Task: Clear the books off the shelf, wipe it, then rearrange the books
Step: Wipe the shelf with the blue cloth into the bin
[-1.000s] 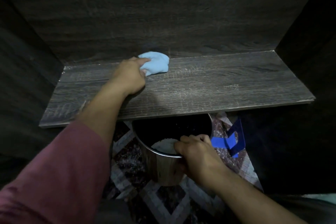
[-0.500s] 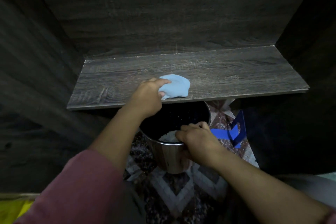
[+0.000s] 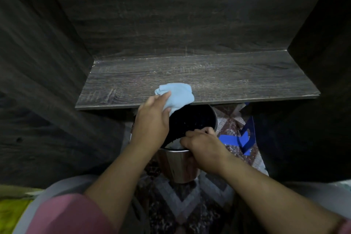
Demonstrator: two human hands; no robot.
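A dark wood-grain shelf [image 3: 218, 80] runs across the middle, with no books on it. My left hand [image 3: 152, 119] holds a crumpled light blue cloth [image 3: 178, 95] at the shelf's front edge, partly over the edge. Just below the edge stands a steel bin [image 3: 178, 165] with a dark inside. My right hand [image 3: 203, 142] grips the bin's near rim, fingers curled over it. Something pale lies inside the bin under those fingers.
Dark wooden walls [image 3: 47, 81] close in the shelf at the left, back and right. A blue bookend [image 3: 245, 138] stands on the patterned floor [image 3: 182, 201] right of the bin. A yellow-green thing [image 3: 11, 211] shows at the bottom left.
My left hand has dragged the cloth from the back of the shelf forward to its front edge, over the bin. My right hand has stayed on the bin's rim.
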